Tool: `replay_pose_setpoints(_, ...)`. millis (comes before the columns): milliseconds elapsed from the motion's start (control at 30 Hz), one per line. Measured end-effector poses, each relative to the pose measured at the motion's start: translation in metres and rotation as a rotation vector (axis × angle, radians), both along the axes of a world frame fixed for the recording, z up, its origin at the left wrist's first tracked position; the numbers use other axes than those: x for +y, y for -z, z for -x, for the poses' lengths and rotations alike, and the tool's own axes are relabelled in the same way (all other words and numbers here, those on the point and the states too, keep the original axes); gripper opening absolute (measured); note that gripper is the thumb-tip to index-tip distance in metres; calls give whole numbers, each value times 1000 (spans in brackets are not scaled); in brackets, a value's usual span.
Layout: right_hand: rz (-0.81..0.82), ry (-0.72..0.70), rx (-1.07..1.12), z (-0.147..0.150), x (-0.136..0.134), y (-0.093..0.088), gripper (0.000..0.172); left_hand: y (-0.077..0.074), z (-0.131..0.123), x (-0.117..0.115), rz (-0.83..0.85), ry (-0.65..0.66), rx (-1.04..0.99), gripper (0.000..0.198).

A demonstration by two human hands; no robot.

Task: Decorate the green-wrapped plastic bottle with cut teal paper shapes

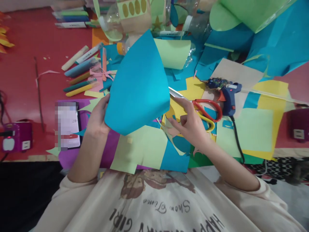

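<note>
table: red top, buried under cut paper at the middle and right; left side kept for tools and a phone that lay face up beside the left arm, likely so it could be glanced at

blue sheet: the piece in hand; held up off the table and curled toward the person, its right edge turned to the blade so the cut could be watched

paper litter: a pale green sheet and yellow, purple and blue offcuts lay flat under both hands, seemingly left where they fell

glue gun: lay on its side just right of the scissors, cord trailing toward the person; parked within reach

left hand: clamped on the sheet's lower left edge, thumb in front, steadying it

right hand: closed on the scissors, forefinger laid along the blade as a guide; whether fingers passed through the loops could not be told

markers: loose row at the far left, apart from the cutting
</note>
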State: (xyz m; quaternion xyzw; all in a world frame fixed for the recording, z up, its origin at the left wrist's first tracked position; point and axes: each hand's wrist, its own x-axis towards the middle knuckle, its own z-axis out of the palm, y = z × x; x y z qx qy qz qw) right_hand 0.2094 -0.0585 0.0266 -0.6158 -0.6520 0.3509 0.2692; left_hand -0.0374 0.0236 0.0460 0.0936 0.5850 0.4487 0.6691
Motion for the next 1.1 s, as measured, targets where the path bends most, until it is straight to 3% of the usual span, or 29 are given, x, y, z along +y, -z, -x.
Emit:
replay_pose_setpoints(100, 141, 12, 251, 0, 10, -1, 65, -7, -7, 2, 97, -46, 26, 34)
replay_pose_setpoints(267, 281, 17, 468, -3, 19, -4, 45, 2, -3, 7, -24, -4, 116, 8)
replay_pose_setpoints(400, 460, -79, 621, -6, 10, -11, 37, 12, 6, 6, -120, 79, 145, 29)
replay_pose_setpoints(567, 684, -177, 764, -6, -10, -9, 42, 16, 7, 8, -260, 39, 387, 27)
replay_pose_setpoints(733, 672, -79, 774, -11, -29, -5, 44, 14, -6, 11, -310, -101, 353, 15)
replay_pose_setpoints(833, 637, -51, 722, -18, -38, -7, 43, 15, -10, 10, -449, -122, 342, 26)
replay_pose_setpoints(967, 645, -59, 659, -30, -52, -12, 42, 20, -10, 5, -568, -20, 376, 36)
replay_pose_setpoints(1100, 707, -149, 544, -47, -67, -13, 42, 25, -5, -3, -461, 252, 411, 32)
